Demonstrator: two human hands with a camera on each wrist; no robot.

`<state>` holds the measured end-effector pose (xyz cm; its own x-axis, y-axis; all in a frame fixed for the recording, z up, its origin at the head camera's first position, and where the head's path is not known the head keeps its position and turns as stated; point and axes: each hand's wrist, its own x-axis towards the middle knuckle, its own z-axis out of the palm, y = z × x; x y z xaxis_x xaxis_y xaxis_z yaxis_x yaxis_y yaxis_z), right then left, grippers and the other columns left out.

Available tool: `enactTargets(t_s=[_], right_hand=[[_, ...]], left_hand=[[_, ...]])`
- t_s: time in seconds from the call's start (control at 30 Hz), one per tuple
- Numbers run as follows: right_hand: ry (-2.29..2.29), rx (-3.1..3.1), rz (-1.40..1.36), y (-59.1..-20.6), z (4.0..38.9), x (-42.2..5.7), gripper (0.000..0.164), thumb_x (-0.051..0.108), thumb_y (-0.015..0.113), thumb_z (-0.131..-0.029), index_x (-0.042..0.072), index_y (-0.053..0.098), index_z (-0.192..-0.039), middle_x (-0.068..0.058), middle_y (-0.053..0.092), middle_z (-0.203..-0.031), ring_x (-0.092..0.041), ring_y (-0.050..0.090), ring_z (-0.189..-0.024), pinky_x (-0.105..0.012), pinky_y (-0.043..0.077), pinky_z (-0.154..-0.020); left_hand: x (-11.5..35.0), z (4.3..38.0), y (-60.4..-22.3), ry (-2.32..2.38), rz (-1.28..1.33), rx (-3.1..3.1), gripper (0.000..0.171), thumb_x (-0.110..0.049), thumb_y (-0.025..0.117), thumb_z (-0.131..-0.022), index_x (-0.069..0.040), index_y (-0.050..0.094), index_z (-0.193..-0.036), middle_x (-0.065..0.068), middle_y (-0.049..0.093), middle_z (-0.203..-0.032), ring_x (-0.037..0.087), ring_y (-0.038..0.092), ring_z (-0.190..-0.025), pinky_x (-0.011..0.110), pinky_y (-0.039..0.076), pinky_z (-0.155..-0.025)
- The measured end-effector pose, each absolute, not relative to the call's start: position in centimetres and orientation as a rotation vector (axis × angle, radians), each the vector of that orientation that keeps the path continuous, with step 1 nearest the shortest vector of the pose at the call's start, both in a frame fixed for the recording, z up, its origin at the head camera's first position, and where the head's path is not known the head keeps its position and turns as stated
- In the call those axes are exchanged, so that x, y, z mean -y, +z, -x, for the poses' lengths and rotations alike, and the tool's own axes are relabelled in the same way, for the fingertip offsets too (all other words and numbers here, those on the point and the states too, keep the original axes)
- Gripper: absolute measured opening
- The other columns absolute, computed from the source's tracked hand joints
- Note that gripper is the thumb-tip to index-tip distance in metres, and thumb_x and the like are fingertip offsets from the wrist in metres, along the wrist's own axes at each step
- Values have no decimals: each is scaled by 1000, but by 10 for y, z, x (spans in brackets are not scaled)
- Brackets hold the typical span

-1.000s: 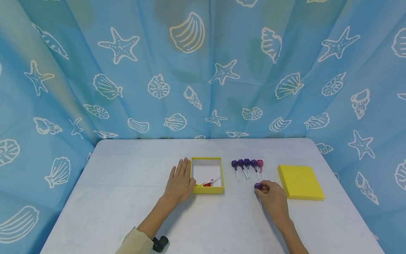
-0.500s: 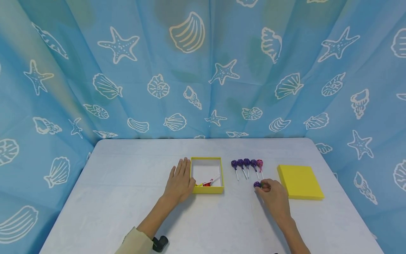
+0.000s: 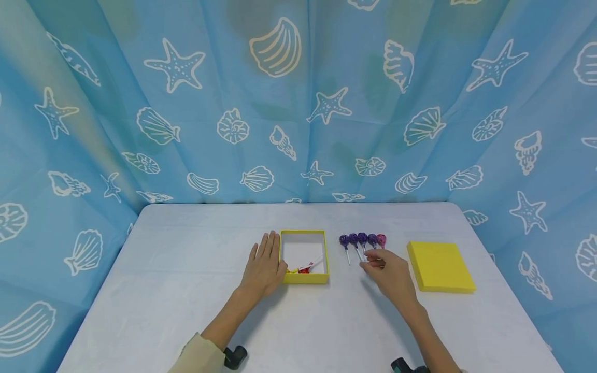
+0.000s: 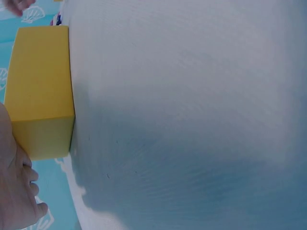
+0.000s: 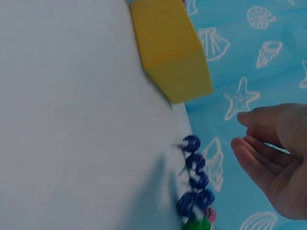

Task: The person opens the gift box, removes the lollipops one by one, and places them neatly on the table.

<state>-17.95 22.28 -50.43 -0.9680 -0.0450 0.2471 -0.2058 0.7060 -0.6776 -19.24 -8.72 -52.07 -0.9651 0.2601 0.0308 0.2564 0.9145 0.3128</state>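
Note:
My left hand rests with straight fingers along the left side of an open yellow box. In the left wrist view the hand touches the yellow box wall. Inside the box lie a red-wrapped lollipop with a white stick and something yellow. My right hand hovers near the lollipop sticks, thumb and fingers apart, holding nothing in the right wrist view. Several purple lollipops and a pink one stand in a row right of the box. A purple-and-green lollipop lies nearest in the right wrist view.
A yellow box lid lies to the right of the lollipops on the white table. A blue shell-patterned curtain hangs behind and at both sides. Dark wrist devices show near the bottom edge.
My right hand has let go of the purple lollipop it pinched and moved left and away from me, over the row's sticks. My left hand stays against the box.

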Motion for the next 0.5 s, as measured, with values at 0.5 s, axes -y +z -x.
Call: enactTargets(t_s=[0.5], right_hand=[[1418, 2702, -715, -484, 209, -142, 26, 7, 78, -86, 6, 74, -111, -11, 72, -104, -15, 69, -90, -27, 56, -81]], left_hand=[[86, 194, -523, 535, -404, -3061, 64, -26, 36, -103, 4, 18, -157, 18, 16, -164, 32, 9, -151, 51, 11, -118]])
